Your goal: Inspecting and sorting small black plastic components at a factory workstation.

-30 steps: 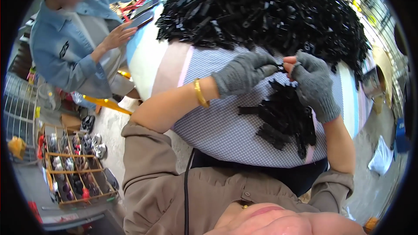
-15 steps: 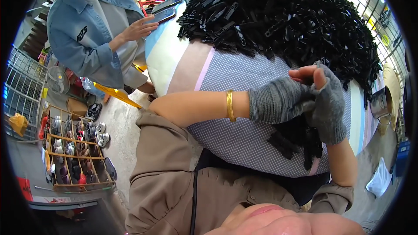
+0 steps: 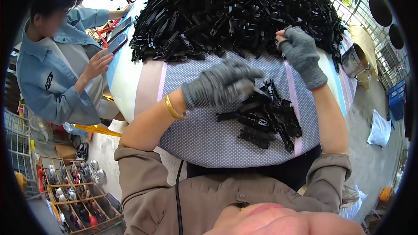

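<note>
My left hand [image 3: 220,82], in a grey fingerless glove, is above the table beside a small heap of black plastic parts [image 3: 272,119]. Its fingers stretch to the right, apart from the thumb and slightly blurred; I see nothing held between them. My right hand [image 3: 301,54], gloved the same way, is raised at the near edge of a large mound of black plastic parts [image 3: 239,13]. Its fingers are curled with the bare tips together, and whatever they may hold is hidden. Long, narrow pieces with clips and slots make up both heaps.
A patterned cloth [image 3: 196,143] covers the table. At the left a person in a blue jacket [image 3: 52,78] has a hand by two phones [image 3: 115,43]. A metal pot [image 3: 353,56] stands at the right edge. On the floor are a shoe rack [image 3: 78,198] and white bag [image 3: 379,128].
My hands were together above the near part of the cloth and have come apart. The left moved left; the right moved up toward the mound. The small heap is now uncovered. The view has shifted.
</note>
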Demonstrator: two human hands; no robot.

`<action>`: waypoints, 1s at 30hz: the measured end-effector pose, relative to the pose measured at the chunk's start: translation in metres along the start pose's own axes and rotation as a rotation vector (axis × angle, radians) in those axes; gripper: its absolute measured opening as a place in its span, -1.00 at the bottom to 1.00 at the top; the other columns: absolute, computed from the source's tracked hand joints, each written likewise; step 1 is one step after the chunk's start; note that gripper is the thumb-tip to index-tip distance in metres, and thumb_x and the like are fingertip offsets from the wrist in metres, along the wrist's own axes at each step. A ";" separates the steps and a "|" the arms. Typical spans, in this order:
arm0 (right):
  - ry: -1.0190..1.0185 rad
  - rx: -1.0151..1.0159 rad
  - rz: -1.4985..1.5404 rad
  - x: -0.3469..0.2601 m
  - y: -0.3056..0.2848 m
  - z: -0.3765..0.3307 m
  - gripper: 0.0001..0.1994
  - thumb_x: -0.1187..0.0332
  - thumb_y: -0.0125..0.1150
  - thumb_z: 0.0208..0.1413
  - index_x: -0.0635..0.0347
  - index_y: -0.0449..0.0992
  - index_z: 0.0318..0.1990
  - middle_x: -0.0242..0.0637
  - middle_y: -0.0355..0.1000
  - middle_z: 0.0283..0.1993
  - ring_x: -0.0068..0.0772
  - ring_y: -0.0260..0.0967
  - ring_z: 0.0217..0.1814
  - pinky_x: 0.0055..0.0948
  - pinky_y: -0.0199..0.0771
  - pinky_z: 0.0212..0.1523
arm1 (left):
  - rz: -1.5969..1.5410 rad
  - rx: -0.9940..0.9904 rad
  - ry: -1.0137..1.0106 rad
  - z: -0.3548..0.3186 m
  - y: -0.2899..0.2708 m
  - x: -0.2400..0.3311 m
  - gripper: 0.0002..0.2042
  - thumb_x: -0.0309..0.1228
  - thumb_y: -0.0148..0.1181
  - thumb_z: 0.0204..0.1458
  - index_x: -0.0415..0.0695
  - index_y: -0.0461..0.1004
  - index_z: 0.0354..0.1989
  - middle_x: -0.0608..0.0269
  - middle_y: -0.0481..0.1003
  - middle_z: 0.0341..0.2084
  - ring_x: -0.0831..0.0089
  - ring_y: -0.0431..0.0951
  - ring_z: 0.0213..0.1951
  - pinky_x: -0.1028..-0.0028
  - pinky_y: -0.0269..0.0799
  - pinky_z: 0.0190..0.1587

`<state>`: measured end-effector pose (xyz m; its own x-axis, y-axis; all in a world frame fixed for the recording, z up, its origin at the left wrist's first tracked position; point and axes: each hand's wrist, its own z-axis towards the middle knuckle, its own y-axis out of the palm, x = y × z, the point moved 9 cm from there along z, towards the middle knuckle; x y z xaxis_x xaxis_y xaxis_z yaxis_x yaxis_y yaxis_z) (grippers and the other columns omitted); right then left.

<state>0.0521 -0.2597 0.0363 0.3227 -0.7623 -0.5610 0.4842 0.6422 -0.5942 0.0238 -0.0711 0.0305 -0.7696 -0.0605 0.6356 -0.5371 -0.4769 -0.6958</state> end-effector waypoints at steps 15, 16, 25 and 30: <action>-0.476 -0.041 -0.498 -0.073 0.052 -0.008 -0.80 0.32 0.20 -0.08 0.13 0.50 -0.26 -0.27 0.42 -0.19 -0.23 0.37 -0.16 -0.33 0.40 -0.19 | 0.828 0.046 -0.349 0.015 -0.014 -0.059 -0.66 -0.12 0.02 -0.02 -0.10 0.45 -0.19 0.17 0.43 -0.25 0.23 0.42 -0.15 0.29 0.42 -0.19; -0.468 -0.055 -0.529 -0.072 0.053 -0.008 -0.80 0.31 0.20 -0.08 0.13 0.50 -0.27 -0.27 0.42 -0.21 -0.23 0.37 -0.16 -0.32 0.40 -0.18 | 0.836 -0.002 -0.390 0.014 -0.013 -0.060 -0.66 -0.13 0.02 -0.02 -0.09 0.45 -0.19 0.18 0.44 -0.25 0.24 0.42 -0.15 0.30 0.42 -0.18; -0.375 -0.078 -0.469 -0.064 0.049 -0.009 -0.86 0.37 0.21 -0.09 0.14 0.50 -0.33 -0.25 0.42 -0.31 -0.21 0.39 -0.21 -0.33 0.40 -0.21 | 0.672 -0.218 -0.566 -0.008 -0.010 -0.052 -0.68 -0.31 -0.02 0.03 -0.17 0.38 -0.06 0.18 0.52 -0.40 0.30 0.54 -0.27 0.36 0.47 -0.24; -0.428 -0.051 -0.341 -0.078 0.030 -0.008 -0.89 0.47 0.18 -0.11 0.21 0.47 -0.36 -0.22 0.43 -0.29 -0.21 0.40 -0.20 -0.33 0.41 -0.23 | 0.475 -0.050 -0.461 -0.016 -0.029 -0.057 -0.68 -0.37 -0.04 0.07 -0.01 0.37 0.02 0.10 0.45 -0.39 0.26 0.49 -0.35 0.33 0.43 -0.29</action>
<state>0.0351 -0.1800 0.0575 0.4617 -0.8854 -0.0536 0.5823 0.3481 -0.7347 0.0782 -0.0396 0.0093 -0.7060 -0.6286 0.3264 -0.2000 -0.2652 -0.9432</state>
